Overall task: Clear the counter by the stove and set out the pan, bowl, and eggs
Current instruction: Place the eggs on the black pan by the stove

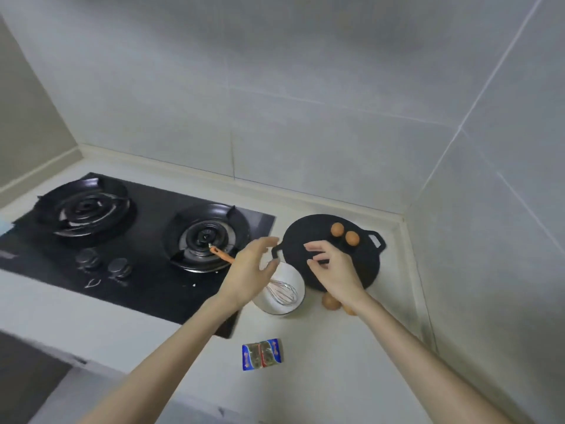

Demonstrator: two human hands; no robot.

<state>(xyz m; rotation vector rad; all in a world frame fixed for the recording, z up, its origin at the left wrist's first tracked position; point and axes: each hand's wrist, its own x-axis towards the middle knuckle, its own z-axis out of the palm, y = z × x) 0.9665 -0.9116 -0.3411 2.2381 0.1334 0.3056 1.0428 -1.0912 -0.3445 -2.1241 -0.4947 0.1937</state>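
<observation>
A flat black pan (pixel 363 264) with two side handles lies on the counter right of the stove. Two brown eggs (pixel 337 229) (pixel 352 238) rest on its far part. Two more eggs (pixel 330 301) lie on the counter below the pan, partly hidden by my right wrist. A white bowl (pixel 290 276) holding a metal whisk (pixel 282 292) stands just left of the pan. My left hand (pixel 250 270) hovers over the bowl's left side, fingers spread, holding nothing. My right hand (pixel 333 267) hovers over the pan, fingers loosely bent, empty.
A black two-burner gas stove (pixel 137 240) fills the left. An orange-handled tool (pixel 221 254) lies across the right burner. A blue packet (pixel 262 354) sits on the counter near the front. Tiled walls close the back and right sides.
</observation>
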